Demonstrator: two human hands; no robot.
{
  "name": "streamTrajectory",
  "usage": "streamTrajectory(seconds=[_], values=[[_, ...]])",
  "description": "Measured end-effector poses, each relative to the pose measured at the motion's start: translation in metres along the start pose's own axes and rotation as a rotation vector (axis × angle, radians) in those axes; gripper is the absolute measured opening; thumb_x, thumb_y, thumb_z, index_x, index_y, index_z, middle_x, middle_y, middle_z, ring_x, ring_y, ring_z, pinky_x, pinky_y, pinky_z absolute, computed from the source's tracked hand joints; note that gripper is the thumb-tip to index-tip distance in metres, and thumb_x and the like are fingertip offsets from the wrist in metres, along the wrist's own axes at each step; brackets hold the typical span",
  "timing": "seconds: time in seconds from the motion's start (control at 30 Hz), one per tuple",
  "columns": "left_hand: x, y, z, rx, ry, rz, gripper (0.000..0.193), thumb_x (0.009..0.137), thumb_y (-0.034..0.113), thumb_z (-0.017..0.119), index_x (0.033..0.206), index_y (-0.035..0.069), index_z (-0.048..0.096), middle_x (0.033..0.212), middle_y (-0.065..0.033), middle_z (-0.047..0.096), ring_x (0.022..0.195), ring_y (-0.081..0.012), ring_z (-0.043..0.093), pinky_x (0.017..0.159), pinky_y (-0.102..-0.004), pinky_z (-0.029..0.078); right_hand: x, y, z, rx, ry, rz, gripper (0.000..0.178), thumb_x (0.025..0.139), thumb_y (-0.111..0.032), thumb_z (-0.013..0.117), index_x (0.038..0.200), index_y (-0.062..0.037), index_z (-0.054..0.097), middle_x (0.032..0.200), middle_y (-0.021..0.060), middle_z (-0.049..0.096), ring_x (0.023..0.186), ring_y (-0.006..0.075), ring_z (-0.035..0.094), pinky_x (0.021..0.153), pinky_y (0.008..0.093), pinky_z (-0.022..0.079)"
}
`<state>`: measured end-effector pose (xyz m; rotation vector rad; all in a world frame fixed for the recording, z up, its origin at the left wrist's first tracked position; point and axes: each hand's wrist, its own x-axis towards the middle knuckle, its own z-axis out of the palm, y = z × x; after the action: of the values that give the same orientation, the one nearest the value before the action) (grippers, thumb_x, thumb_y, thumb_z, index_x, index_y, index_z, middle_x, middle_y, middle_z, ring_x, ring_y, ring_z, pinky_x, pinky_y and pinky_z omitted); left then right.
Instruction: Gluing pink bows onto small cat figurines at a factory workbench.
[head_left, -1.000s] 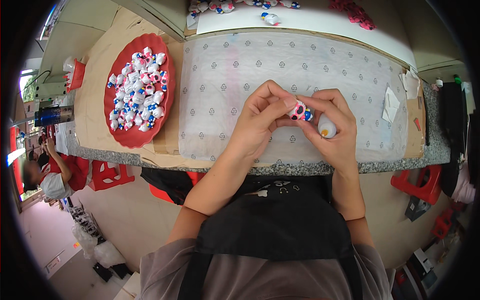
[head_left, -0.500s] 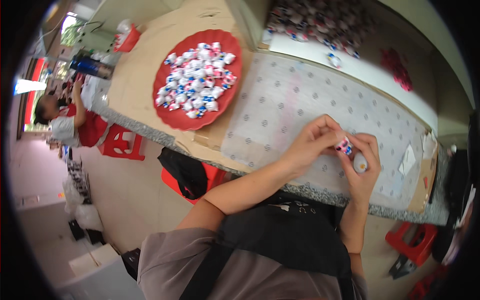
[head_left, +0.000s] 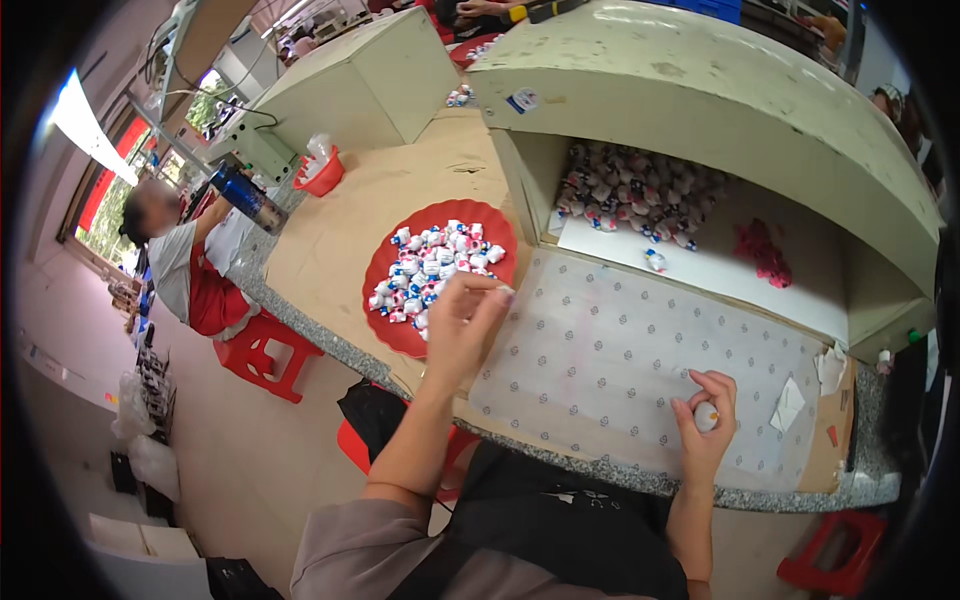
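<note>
My left hand (head_left: 464,325) hovers by the right edge of a scalloped red plate (head_left: 398,338), its fingers pinched together. A small white bit (head_left: 505,291) shows at its fingertips; the rest is hidden. On the plate lies a heap of small white figurines (head_left: 432,262) with pink and blue parts. My right hand (head_left: 708,430) is over the patterned paper, with thumb and index finger apart. Its other fingers curl around a rounded white object with an orange spot (head_left: 706,416), held against the palm.
White patterned paper (head_left: 600,370) covers the worktop. Behind it, a pale green hood (head_left: 690,90) shelters more figurines (head_left: 640,185) and a pink pile (head_left: 763,252). Further left are a red basket (head_left: 320,178) and blue bottle (head_left: 247,198). A person in red (head_left: 200,255) sits at far left.
My hands have separated. The left has moved left to the plate, away from where a pink-and-blue figurine was held between both hands. The right keeps the white object. The view has tilted up.
</note>
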<state>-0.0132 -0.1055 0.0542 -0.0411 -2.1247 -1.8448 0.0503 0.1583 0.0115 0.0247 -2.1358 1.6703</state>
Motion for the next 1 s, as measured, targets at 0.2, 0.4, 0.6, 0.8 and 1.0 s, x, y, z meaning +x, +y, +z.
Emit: streamTrajectory(seconds=[0.2,0.4,0.6,0.8,1.0], values=[[0.013,-0.015,-0.038,0.795,-0.065,0.232,0.019,0.071,0.010,0.060,0.088,0.001,0.055,0.088,-0.0116,0.056,0.082,-0.0257,0.054,0.071,-0.0303,0.041,0.010,0.002,0.005,0.036,-0.058,0.016,0.037,0.058,0.004,0.063,0.094,-0.0013,0.054,0.084,0.0074,0.045,0.071,0.0132,0.044,0.068,0.0227,0.036],[0.038,0.023,0.071,0.575,-0.384,0.478,0.017,0.072,0.009,0.059,0.088,0.003,0.056,0.087,-0.0102,0.057,0.079,-0.0257,0.054,0.069,-0.0314,0.041,0.006,0.017,-0.003,0.280,-0.082,0.125,0.041,0.070,0.004,0.048,0.107,-0.0038,0.031,0.098,0.0090,0.039,0.068,0.0126,0.045,0.065,0.0226,0.039],[0.036,0.006,0.175,0.490,-0.811,0.502,0.015,0.073,0.012,0.057,0.085,0.003,0.058,0.078,-0.0105,0.057,0.074,-0.0255,0.053,0.066,-0.0328,0.042,0.001,0.004,-0.015,0.773,0.024,0.363,0.025,0.079,-0.003,0.041,0.101,-0.0037,0.029,0.091,0.0093,0.042,0.061,0.0120,0.047,0.056,0.0241,0.041],[0.013,0.003,0.270,0.332,-0.957,0.601,0.011,0.071,0.009,0.056,0.079,0.004,0.061,0.076,-0.0105,0.058,0.074,-0.0268,0.054,0.066,-0.0345,0.043,0.002,0.021,-0.083,0.560,0.380,0.183,0.024,0.081,-0.009,0.041,0.103,-0.0022,0.036,0.073,0.0067,0.048,0.059,0.0100,0.044,0.059,0.0197,0.037],[-0.015,-0.003,0.379,0.278,-0.779,0.986,0.019,0.066,0.007,0.055,0.083,0.011,0.062,0.074,-0.0056,0.055,0.071,-0.0208,0.053,0.062,-0.0338,0.044,0.004,0.036,-0.119,0.553,0.521,0.176,0.028,0.084,-0.014,0.041,0.109,-0.0007,0.037,0.076,0.0058,0.048,0.057,0.0114,0.049,0.046,0.0216,0.040]])
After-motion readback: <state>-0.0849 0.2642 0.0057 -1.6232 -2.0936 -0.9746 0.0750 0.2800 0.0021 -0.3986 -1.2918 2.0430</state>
